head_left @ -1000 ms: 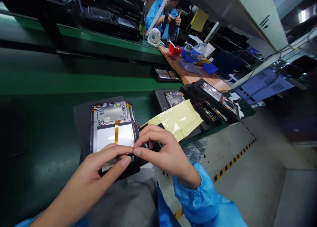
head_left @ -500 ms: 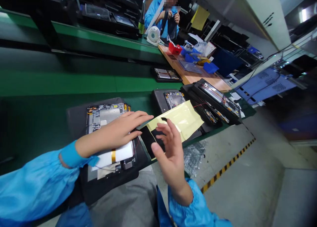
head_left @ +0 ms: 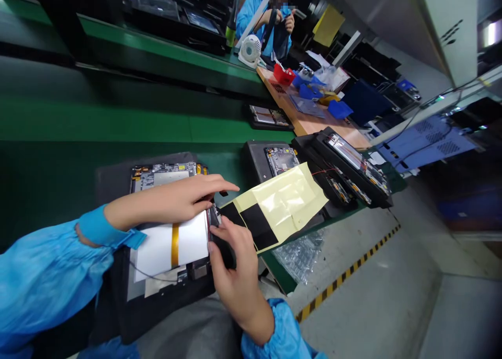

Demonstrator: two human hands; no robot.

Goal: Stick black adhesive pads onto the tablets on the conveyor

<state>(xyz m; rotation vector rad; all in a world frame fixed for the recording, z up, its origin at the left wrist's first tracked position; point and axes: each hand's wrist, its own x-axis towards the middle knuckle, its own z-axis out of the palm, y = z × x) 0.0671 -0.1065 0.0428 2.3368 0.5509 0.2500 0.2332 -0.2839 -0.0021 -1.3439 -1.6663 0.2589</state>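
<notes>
Yellow film [head_left: 286,202] lies just beside the half-closed left hand [head_left: 168,199] and right hand [head_left: 233,267], grip unclear.

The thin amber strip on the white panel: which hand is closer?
Left hand, lying at the top of the thin amber strip; the right hand is farther, past the edge of the white panel.

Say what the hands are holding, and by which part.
The right hand holds the black-patched yellow film by its end, beside the opened tablet. The left hand is at the tablet's edge; any grip cannot be told.
</notes>
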